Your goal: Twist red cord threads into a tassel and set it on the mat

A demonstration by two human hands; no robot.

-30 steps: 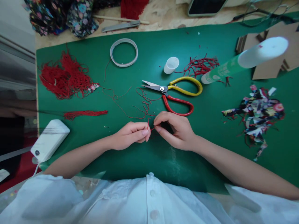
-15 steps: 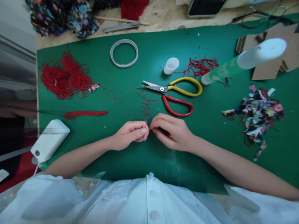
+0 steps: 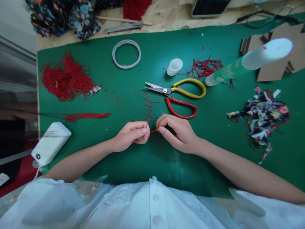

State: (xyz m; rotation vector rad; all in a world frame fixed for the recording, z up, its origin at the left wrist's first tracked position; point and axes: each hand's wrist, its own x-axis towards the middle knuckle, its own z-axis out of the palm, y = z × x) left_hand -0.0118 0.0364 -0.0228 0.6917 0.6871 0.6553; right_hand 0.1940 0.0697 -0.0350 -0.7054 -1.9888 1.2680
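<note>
A thin red cord (image 3: pixel 153 131) is stretched between my two hands near the front of the green mat. My left hand (image 3: pixel 133 135) pinches it between thumb and curled fingers, and a short end sticks up above the thumb. Thumb and forefinger of my right hand (image 3: pixel 177 132) are closed on the other side of the cord. Just beyond the hands lie loose red cord scraps (image 3: pixel 149 109). Scissors (image 3: pixel 168 91) with one yellow and one red handle rest behind my right hand, blades parted and pointing left.
On the green mat (image 3: pixel 95 168) lie a red cord heap (image 3: pixel 64 78), a cord bundle (image 3: pixel 87 117), a white power bank (image 3: pixel 51 143), a tape ring (image 3: pixel 113 54), a small white cup (image 3: pixel 174 67), cut cords (image 3: pixel 205 67), a tall bottle (image 3: pixel 247 62), fabric scraps (image 3: pixel 264 114) and cardboard (image 3: pixel 274 68).
My hands have moved slightly apart, the left one a little to the left and the right one to the right. A taut stretch of red cord now shows between them.
</note>
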